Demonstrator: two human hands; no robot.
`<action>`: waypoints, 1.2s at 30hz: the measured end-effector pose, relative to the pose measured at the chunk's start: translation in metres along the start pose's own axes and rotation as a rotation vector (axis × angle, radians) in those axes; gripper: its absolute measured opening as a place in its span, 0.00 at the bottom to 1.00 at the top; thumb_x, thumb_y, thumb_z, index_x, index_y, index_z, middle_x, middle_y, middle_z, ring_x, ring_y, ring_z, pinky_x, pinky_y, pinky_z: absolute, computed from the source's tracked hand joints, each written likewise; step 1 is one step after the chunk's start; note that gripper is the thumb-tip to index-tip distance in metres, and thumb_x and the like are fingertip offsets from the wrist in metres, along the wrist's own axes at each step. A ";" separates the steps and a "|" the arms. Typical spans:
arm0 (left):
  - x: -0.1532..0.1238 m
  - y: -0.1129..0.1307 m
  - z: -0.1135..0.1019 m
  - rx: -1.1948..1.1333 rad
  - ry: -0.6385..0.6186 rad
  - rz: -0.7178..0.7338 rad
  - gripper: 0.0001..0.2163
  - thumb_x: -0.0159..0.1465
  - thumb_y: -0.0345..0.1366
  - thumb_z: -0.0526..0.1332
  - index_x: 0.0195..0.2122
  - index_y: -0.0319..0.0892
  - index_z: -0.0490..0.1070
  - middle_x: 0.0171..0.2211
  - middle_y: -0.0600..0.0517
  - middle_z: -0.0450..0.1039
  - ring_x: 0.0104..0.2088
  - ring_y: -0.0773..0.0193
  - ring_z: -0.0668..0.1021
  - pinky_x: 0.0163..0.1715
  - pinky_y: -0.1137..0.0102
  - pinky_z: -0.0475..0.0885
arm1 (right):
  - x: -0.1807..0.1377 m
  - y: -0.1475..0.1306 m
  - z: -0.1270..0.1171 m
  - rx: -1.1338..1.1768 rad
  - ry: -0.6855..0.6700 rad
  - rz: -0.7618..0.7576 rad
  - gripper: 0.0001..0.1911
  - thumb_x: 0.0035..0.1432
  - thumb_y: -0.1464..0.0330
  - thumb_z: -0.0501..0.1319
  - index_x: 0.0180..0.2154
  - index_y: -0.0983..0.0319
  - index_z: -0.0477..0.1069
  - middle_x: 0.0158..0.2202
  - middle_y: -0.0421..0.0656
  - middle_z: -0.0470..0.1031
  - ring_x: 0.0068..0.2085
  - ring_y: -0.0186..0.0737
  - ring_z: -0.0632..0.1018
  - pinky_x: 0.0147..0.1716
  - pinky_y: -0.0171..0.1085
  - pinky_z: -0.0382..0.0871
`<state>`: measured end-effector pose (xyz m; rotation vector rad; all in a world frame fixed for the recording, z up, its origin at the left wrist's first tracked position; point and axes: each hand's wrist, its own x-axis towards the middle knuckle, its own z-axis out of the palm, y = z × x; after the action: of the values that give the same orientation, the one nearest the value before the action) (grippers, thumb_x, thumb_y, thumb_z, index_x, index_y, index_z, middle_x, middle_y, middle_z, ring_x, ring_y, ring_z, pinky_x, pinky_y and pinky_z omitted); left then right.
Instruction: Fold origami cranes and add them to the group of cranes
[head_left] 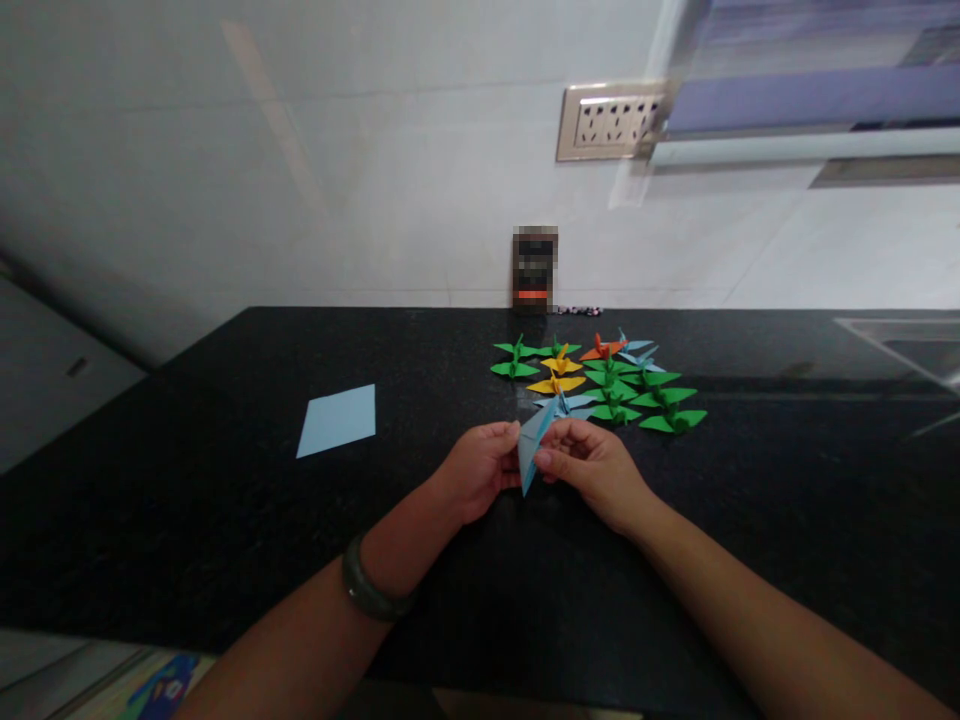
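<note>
A partly folded piece of light blue origami paper (532, 442) is held upright between my two hands, above the black countertop. My left hand (484, 465) pinches its left side, the thumb near the upper fold. On the other side my right hand (589, 465) grips the right edge between thumb and fingers. Just behind the paper stand folded paper cranes in rows: green ones (673, 420), yellow ones (556, 385), an orange one (602, 348) and light blue ones (576, 402). Some of the blue cranes are partly hidden behind my hands and the paper.
A flat light blue paper sheet (337, 420) lies on the black countertop (225, 520) to the left. A dark pixelated box-like object (535, 270) stands against the wall, with a small beaded item (580, 311) beside it. A socket panel (609, 122) is on the wall; a sink edge (900, 350) shows far right.
</note>
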<state>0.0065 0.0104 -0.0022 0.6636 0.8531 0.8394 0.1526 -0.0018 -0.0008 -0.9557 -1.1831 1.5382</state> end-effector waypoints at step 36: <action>-0.006 -0.004 0.001 0.272 -0.030 -0.086 0.18 0.50 0.50 0.62 0.26 0.35 0.72 0.21 0.50 0.73 0.23 0.67 0.76 0.22 0.75 0.66 | 0.001 0.003 -0.019 -0.871 0.058 -0.476 0.11 0.42 0.79 0.57 0.28 0.60 0.71 0.27 0.39 0.72 0.28 0.35 0.72 0.29 0.34 0.64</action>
<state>0.0063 0.0030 -0.0021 0.8686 0.9710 0.6395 0.1692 0.0036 -0.0085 -1.1258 -1.9223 0.5849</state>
